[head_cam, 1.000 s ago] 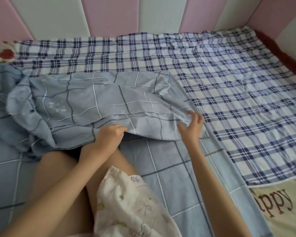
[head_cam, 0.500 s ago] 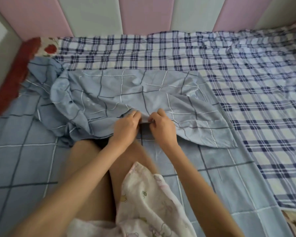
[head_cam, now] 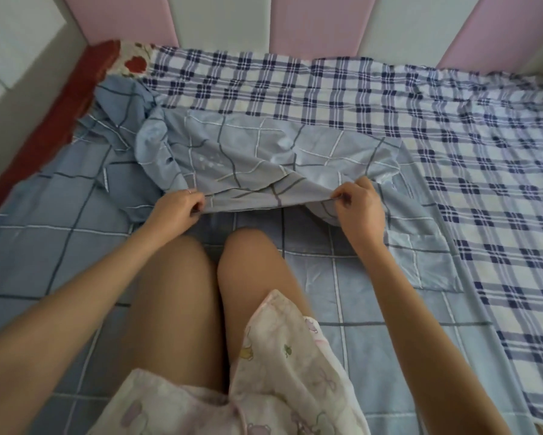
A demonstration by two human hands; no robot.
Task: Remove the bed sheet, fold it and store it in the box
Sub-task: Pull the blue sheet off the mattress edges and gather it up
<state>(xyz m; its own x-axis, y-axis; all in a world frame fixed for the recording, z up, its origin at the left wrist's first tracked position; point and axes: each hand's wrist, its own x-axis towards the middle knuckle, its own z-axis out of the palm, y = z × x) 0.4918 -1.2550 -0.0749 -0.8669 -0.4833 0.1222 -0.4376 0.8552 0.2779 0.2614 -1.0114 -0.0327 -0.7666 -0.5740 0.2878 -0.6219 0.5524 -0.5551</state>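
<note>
On a bed point(head_cam: 53, 120), a person's left hand point(head_cam: 176, 208) and right hand point(head_cam: 359, 208), set apart, each pinch the near edge of a pale blue grid-patterned cotton bed sheet point(head_cam: 263, 158). The sheet is partly folded back beside a navy plaid underlay point(head_cam: 452, 146). It looks light and limp, so the corners likely give the best hold.

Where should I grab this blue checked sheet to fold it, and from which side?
Probably along the near edge of the blue checked sheet, coming from your own side. That edge is raised and runs fairly straight between the left hand and right hand, which pinch it at two points set apart, while its far left part lies bunched and offers no clean line.
</note>
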